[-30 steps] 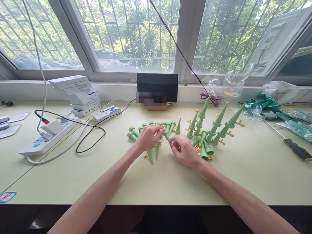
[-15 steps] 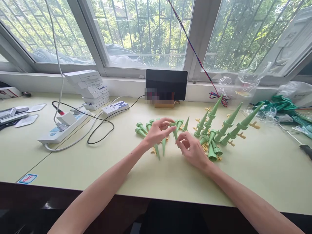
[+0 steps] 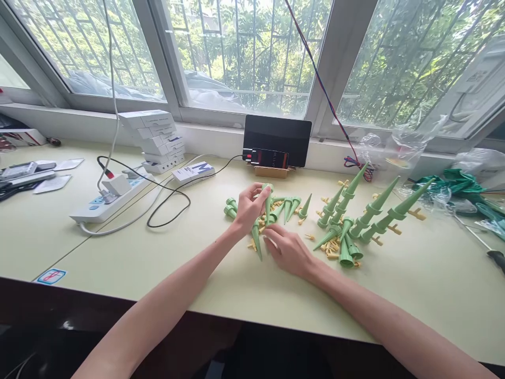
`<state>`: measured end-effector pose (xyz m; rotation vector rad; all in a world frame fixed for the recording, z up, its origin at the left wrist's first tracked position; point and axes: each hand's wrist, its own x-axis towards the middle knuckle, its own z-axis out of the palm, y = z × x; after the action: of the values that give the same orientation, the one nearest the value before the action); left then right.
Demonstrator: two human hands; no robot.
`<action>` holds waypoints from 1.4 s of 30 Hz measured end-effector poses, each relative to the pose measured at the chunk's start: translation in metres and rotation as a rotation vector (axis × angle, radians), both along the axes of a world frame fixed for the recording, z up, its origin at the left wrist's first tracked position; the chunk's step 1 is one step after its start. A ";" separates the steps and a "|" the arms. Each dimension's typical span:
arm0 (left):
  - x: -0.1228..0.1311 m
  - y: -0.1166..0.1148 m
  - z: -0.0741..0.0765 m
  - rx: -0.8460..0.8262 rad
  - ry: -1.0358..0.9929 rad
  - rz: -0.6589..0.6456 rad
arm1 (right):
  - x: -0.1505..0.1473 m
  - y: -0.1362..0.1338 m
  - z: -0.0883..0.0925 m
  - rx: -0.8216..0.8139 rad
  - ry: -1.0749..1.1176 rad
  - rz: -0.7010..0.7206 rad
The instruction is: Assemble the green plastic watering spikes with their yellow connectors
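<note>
My left hand (image 3: 250, 206) is closed round the wide top of a green plastic spike (image 3: 268, 205), its tip pointing down. My right hand (image 3: 287, 247) is just below, with its fingers near that tip; whether they pinch anything is hidden. Several loose green spikes (image 3: 294, 205) lie behind and beside the hands, one pointing toward the table's front edge (image 3: 257, 243). On the right stand stacked green spikes (image 3: 373, 211) with yellow valves sticking out. Small yellow pieces (image 3: 332, 248) lie in a pile beside more green spikes (image 3: 346, 253).
A power strip (image 3: 106, 202) with cables, a stack of white boxes (image 3: 158, 142) and a flat white box (image 3: 193, 172) are on the left. A dark screen and phone (image 3: 272, 158) stand at the back. Plastic bags (image 3: 450, 184) and a screwdriver (image 3: 496, 258) are at the right.
Both hands have moved left with the spike, which now hangs more upright. My right hand's fingers are lower and less curled. The camera view has shifted slightly.
</note>
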<state>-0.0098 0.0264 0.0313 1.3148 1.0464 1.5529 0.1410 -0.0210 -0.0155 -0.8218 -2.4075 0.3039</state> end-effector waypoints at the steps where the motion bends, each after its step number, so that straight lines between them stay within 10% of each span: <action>1: 0.000 0.000 0.000 -0.002 -0.003 -0.002 | -0.003 0.003 0.000 0.003 -0.007 -0.026; 42: 0.002 -0.002 -0.002 -0.088 0.060 -0.069 | 0.007 -0.003 0.005 0.092 -0.161 -0.083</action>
<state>-0.0073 0.0245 0.0289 1.3299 1.0830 1.4087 0.1485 -0.0235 -0.0107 -0.9326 -2.5064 0.0968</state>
